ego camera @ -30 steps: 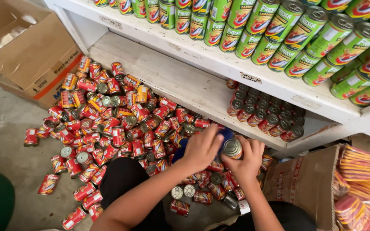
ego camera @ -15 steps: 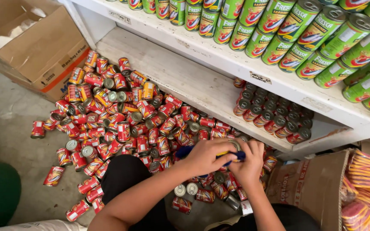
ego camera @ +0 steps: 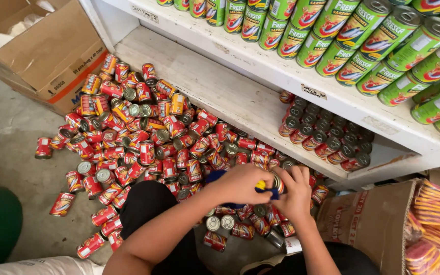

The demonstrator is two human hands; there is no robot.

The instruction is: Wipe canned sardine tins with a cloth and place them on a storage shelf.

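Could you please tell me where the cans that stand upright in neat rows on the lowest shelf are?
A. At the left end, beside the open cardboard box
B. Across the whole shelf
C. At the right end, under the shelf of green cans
C: the upright red cans fill only the right end of the lowest shelf, below the green cans; the left part is bare wood.

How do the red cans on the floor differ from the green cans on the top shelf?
The red cans are short and lie in a loose heap on the floor, many tipped over; the green cans are taller and stand upright in tidy rows on the white shelf. Both are cylindrical tins with metal lids. The left hand and right hand hold one can over the heap.
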